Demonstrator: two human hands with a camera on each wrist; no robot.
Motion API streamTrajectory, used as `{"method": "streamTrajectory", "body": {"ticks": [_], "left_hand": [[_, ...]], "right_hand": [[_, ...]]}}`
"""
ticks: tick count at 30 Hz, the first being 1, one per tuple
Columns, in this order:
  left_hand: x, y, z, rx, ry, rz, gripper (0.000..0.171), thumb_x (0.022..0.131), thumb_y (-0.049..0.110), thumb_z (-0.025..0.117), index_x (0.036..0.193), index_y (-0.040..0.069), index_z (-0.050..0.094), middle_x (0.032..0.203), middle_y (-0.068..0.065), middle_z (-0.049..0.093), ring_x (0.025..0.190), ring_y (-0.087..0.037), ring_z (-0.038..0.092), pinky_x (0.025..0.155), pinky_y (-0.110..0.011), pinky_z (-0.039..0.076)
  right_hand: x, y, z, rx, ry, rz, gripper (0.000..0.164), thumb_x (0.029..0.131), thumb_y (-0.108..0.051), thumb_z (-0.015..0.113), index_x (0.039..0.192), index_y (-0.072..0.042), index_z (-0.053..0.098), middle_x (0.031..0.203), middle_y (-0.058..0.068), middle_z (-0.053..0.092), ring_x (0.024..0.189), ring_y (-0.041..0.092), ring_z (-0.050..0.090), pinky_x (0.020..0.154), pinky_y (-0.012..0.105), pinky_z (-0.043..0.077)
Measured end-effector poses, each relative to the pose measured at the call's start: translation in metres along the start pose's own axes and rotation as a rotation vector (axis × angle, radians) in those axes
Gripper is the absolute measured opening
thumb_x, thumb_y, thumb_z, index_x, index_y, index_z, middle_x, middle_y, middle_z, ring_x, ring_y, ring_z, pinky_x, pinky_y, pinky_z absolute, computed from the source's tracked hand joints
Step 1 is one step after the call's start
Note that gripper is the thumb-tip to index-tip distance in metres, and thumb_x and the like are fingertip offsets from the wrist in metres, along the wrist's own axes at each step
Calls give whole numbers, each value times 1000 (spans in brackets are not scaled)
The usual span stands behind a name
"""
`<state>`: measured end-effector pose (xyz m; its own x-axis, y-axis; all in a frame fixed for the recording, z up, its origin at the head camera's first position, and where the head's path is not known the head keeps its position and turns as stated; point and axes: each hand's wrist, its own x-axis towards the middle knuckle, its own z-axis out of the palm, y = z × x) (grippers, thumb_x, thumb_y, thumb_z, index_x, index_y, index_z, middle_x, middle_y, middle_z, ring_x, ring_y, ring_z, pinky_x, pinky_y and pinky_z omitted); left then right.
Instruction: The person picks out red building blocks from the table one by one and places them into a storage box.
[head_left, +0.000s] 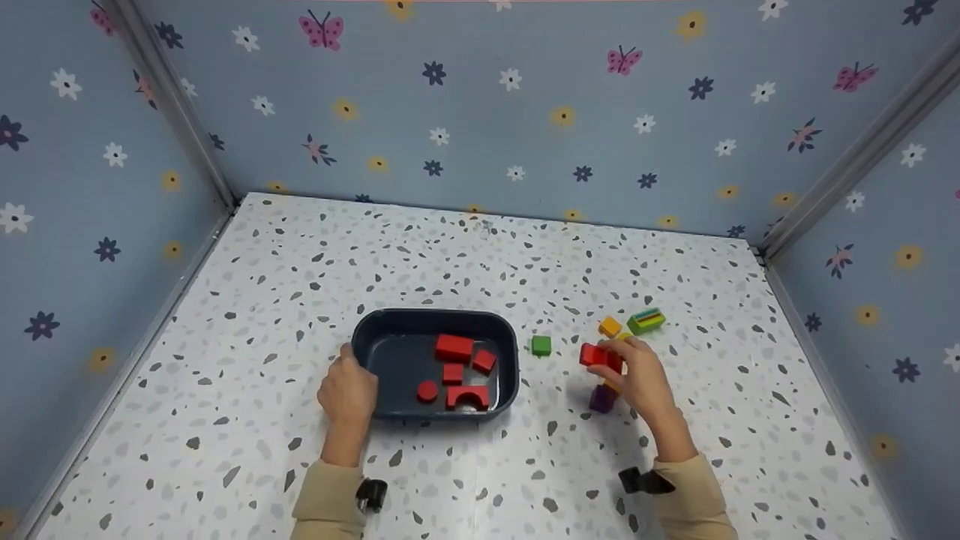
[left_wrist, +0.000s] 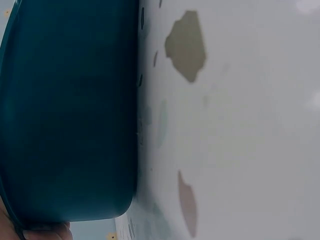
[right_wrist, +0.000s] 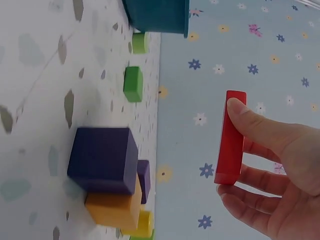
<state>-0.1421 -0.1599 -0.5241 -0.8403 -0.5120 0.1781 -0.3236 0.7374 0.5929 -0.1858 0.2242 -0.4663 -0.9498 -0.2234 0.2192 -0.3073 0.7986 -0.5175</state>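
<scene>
At the left end of a dark blue plastic bin (head_left: 516,360), my left hand (head_left: 347,390) grips the rim, with fingertips (left_wrist: 52,233) showing past the edge in the left wrist view. Inside the bin lie several red blocks, among them a rectangular block (head_left: 454,348), a round one (head_left: 427,391) and an arch (head_left: 466,397). My right hand (head_left: 649,381) pinches a long red block (right_wrist: 231,142) between thumb and fingers, raised above the table. Below it sit a dark purple cube (right_wrist: 102,160) and an orange block (right_wrist: 116,205).
A green cube (head_left: 541,345) stands between the bin and the right hand. Behind that hand are a yellow-orange block (head_left: 610,327) and a striped green block (head_left: 646,321). The speckled white table (head_left: 480,262) is bordered by flower-patterned panels (head_left: 480,97) at the back and both sides.
</scene>
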Motion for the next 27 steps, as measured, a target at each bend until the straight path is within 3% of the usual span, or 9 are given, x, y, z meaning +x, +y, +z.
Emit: {"method": "streamTrajectory", "body": {"ticks": [10,18,27], "left_hand": [[0,1,-1,3,-2,-18,39,74,0,52,113,-4,51,86,-27,60,69,-48,56,57,-54,41],[1,1,-1,-1,-25,0,38,75,-1,52,112,-6,51,83,-28,59,66,-46,57,54,-52,42],[0,1,0,1,-15,-7,39,74,-1,55,112,-5,51,84,-27,60,67,-46,57,55,-52,42]], "right_hand": [[9,-22,19,57,60,-113,32,69,-21,75,95,-5,66,88,9,59,73,18,52,62,34,45],[14,-42,31,90,60,-158,31,69,-27,73,93,-8,67,82,3,58,65,12,44,57,28,38],[20,-63,45,132,33,-176,31,70,-31,73,93,-11,67,81,-2,57,64,11,44,55,24,39]]}}
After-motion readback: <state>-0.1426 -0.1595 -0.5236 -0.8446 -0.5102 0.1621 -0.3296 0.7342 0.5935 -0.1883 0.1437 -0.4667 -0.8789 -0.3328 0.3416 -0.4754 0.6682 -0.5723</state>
